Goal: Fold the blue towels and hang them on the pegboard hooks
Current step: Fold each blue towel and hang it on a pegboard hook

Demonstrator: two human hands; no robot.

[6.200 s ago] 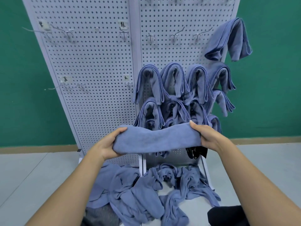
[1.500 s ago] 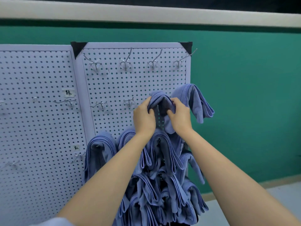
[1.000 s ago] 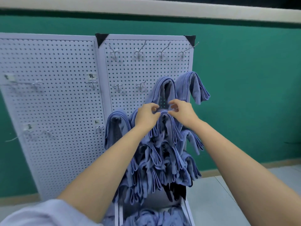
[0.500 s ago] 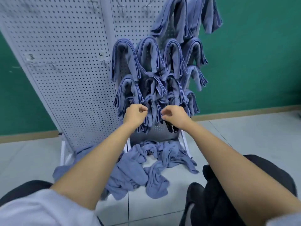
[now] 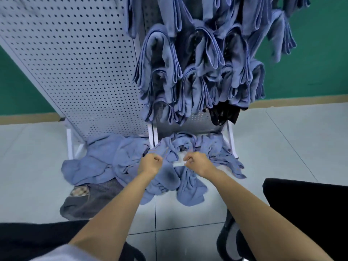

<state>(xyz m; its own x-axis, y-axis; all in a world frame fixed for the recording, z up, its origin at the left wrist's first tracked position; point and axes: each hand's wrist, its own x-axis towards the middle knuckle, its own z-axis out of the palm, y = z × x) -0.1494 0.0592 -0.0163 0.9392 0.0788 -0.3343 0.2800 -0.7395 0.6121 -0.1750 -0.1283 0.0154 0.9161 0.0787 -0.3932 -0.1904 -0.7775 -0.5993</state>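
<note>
Since half a second ago my view has tipped further down and both hands have dropped from the lowest hung towels to just over the heap on the floor. The left hand (image 5: pixel 150 163) and the right hand (image 5: pixel 195 162) sit side by side, a little apart, each with its fingers curled into a fist, thumb against forefinger. I see no cloth between the fingers of either one, and I cannot tell whether the knuckles touch the fabric beneath.

The loose towels (image 5: pixel 113 162) lie crumpled on the tiled floor (image 5: pixel 282 140) at the foot of the pegboard (image 5: pixel 75 63), spreading from its left leg across to its right leg. The folded towels (image 5: pixel 188 72) hang in crowded, overlapping rows on the right panel, their loops draped over hooks that stay hidden under them. A grey bag (image 5: pixel 88 202) lies on the floor, touching the heap's left edge. A black shoe (image 5: pixel 228 242) shows at the lower right.
</note>
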